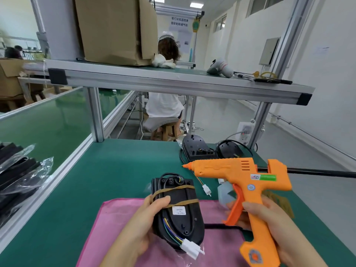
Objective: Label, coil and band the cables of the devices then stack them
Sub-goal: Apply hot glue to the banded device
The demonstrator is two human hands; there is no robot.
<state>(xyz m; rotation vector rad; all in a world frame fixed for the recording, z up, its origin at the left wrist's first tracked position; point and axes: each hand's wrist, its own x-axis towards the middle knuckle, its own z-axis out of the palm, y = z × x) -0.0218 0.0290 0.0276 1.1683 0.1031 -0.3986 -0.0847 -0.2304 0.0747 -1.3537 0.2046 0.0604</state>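
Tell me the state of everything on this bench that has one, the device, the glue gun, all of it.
Black plastic device with coloured wires: held in left hand, two tan rubber bands around it, white paper label stuck on.
Orange plastic glue gun: gripped in right hand, nozzle clear of the device.
Two black devices at the back: side by side, not stacked.
Pink cloth: spread flat.

a factory assembly line: aluminium-framed workbenches (173, 81), green mats (115, 166).

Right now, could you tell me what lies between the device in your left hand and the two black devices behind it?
In the head view, a white connector on thin wires lies on the green mat there; the glue gun hangs above.
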